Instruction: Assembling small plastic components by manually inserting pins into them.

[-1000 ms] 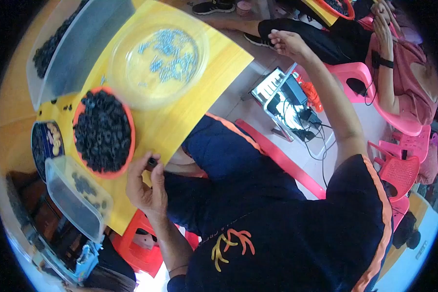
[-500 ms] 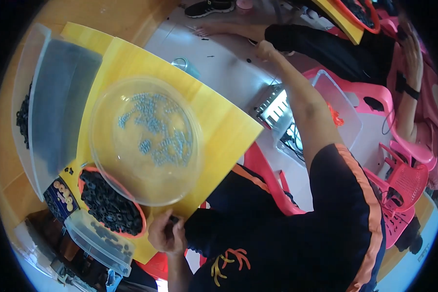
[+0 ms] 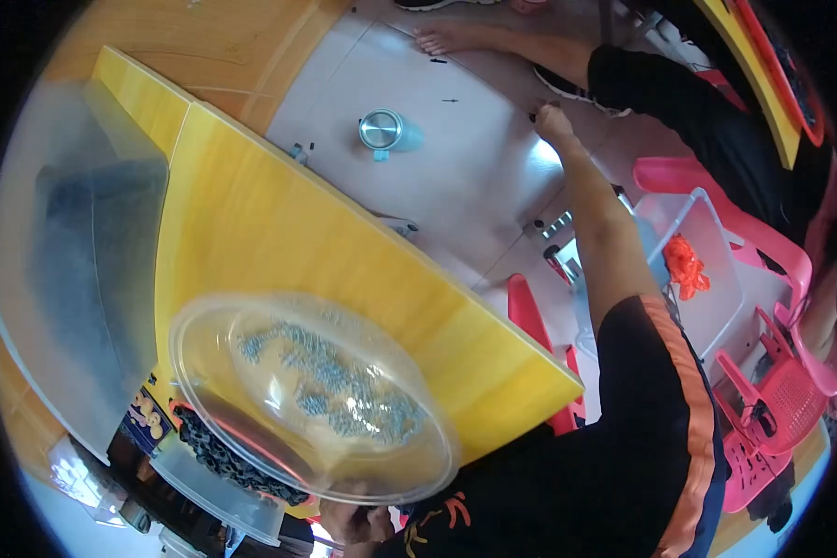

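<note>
My right arm reaches down past the table to the floor, where my right hand (image 3: pixel 555 125) is closed. A small dark bit shows at its fingertips, too small to name. Low in the view, my left hand (image 3: pixel 352 525) has its fingers curled beside the near table edge. The rim of a clear round bowl (image 3: pixel 184 349) partly covers it, and what it holds cannot be made out. Small silvery metal pieces (image 3: pixel 330 372) lie spread in the bowl. Beside it, a red-rimmed basket holds a heap of small black parts (image 3: pixel 219 456), partly hidden behind the bowl.
The yellow table (image 3: pixel 279 214) carries a large translucent box (image 3: pixel 84 242) and a smaller clear tub (image 3: pixel 214 493). On the floor stand a lidded mug (image 3: pixel 381 130) and a clear bin (image 3: pixel 716 232) with an orange-red bag (image 3: pixel 684 268). Pink chairs (image 3: pixel 781 372) and another person's leg (image 3: pixel 679 102) are nearby.
My view has shifted, so the bowl sits lower and more floor and the whole mug show. My right hand is still closed near the floor. My left hand is now partly behind the bowl's rim.
</note>
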Demonstrator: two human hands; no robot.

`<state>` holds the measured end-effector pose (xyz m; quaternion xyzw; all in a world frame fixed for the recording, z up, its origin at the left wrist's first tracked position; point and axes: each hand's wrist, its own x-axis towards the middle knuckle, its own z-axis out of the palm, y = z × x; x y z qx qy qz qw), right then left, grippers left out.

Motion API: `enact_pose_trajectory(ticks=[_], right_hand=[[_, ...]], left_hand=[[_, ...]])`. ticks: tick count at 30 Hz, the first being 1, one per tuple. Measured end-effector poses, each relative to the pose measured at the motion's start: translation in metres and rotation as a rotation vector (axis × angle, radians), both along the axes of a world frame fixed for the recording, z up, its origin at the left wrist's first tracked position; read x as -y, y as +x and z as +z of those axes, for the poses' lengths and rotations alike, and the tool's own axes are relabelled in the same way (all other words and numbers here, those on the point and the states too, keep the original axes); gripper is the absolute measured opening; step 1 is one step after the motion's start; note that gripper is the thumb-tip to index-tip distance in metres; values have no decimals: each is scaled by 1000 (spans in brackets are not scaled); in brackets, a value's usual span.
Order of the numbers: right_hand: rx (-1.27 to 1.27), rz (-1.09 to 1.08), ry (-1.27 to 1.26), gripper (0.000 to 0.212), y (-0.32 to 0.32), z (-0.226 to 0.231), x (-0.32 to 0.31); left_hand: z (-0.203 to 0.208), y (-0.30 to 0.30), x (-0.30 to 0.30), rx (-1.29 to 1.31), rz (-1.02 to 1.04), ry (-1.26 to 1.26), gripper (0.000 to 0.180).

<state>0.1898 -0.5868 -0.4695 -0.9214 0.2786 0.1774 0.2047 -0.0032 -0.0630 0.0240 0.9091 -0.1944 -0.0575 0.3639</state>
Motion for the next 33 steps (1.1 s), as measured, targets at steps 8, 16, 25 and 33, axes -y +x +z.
enact_pose_trajectory(ticks=[8, 16, 25, 33], right_hand=[[-12, 90, -97, 29, 10, 0, -21], [4, -170, -103, 26, -20, 2, -75], [-97, -120, 381, 26, 3, 50, -81], [225, -113, 978, 27, 17, 178, -85]], left_hand=[[-1, -6, -12, -104, 25, -14, 36], [-7, -2, 5, 5, 165, -55, 32], [-19, -3, 11, -86, 257, -201, 31], [-16, 7, 22, -154, 330, -286, 26]])
